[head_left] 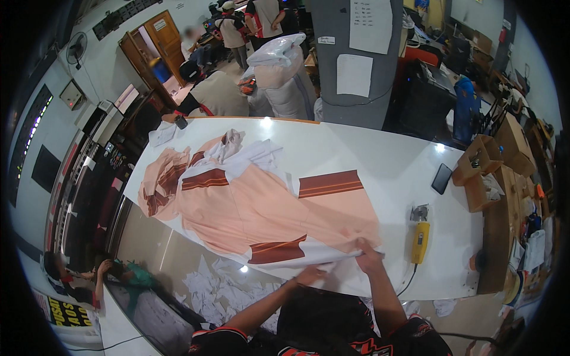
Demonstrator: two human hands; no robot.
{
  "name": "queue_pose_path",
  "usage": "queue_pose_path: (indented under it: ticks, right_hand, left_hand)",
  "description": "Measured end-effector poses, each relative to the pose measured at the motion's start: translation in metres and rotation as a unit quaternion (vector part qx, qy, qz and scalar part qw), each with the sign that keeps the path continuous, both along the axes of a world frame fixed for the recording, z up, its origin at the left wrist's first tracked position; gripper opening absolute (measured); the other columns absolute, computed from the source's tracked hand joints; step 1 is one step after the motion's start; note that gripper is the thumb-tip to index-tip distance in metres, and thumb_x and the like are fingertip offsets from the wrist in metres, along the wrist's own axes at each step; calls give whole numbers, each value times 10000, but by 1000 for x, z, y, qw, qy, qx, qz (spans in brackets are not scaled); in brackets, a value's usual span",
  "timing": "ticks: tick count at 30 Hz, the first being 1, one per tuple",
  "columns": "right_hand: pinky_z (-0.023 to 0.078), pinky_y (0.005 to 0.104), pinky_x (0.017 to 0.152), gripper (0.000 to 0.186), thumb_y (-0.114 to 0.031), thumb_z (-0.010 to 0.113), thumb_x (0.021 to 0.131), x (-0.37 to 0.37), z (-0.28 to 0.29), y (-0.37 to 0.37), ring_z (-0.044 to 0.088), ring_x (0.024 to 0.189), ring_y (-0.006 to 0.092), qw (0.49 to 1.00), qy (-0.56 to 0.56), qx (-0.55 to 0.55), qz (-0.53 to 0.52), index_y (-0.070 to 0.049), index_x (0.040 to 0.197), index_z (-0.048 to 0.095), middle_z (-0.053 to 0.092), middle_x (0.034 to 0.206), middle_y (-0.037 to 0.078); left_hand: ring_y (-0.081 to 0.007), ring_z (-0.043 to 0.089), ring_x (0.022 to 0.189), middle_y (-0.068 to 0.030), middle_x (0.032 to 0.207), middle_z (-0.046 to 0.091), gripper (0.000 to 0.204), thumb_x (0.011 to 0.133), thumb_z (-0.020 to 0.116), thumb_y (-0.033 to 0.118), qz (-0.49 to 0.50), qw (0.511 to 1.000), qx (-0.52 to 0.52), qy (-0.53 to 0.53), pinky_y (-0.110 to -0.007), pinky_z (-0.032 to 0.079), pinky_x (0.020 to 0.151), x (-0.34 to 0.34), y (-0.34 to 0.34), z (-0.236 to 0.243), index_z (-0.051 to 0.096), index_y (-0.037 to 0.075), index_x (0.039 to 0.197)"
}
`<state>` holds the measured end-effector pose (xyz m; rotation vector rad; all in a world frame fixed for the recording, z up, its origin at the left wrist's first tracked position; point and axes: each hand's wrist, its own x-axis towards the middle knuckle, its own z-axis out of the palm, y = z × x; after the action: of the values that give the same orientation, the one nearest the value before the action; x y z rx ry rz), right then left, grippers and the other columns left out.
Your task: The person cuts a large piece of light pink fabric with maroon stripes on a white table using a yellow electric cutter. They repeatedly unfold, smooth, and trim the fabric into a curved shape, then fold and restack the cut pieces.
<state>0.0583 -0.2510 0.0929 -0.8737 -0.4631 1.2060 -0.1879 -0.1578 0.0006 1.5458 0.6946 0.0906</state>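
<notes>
A large peach fabric piece (261,204) with white margins and dark maroon striped bands is spread over the white table. My right hand (369,256) grips its near right edge, the fingers closed on the cloth. My left hand (310,275) lies at the white near margin of the same cloth; its fingers are blurred, and whether they pinch the edge is hard to make out. More of the peach and maroon fabric (163,178) is bunched up at the table's left end. A yellow corded electric cutter (420,237) stands on the table to the right of my right hand.
A black phone (441,178) and cardboard boxes (478,160) lie along the table's right side. White fabric scraps (219,291) cover the floor below the near edge. Wrapped white bundles (279,83) and a grey pillar (356,53) stand beyond the table. Other people are nearby.
</notes>
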Motion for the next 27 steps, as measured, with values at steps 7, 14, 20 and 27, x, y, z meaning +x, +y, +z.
queue_pose_path:
  ticks: [7,14,20,27]
  right_hand:
    - [397,523,1188,598,-339,631,1029,37,92,-50,543,1384,326,949,-47,278,-143,13,1487,475,570,1475,177]
    - [451,447,1126,440,-367,583,1077,97,168,6,604,1267,268,916,-64,250,-306,-42,1374,581,633,1337,128]
    - [443,427,1120,437,-345,665,1047,144,174,116,606,1269,229,910,-20,-3,-414,-76,1385,600,660,1350,65]
    - [418,412,1151,467,-340,624,1068,154,251,84,592,1306,236,912,-85,206,-346,-30,1414,575,658,1365,108]
  left_hand:
    - [-367,577,1321,-191,1409,612,630,1017,554,505,419,757,-99,-491,-546,443,1164,-169,197,75,547,20,1420]
    - [-333,617,1266,-164,1362,647,549,1009,609,422,521,708,-33,-476,-497,500,1105,-216,370,206,598,12,1375]
    - [-352,616,1284,-179,1345,672,563,1053,523,428,456,718,-152,-504,-534,480,1118,-200,518,242,603,-25,1378]
    - [-402,559,1368,-219,1423,632,549,1034,541,403,302,708,-11,-638,-629,416,1162,-271,557,376,601,-2,1400]
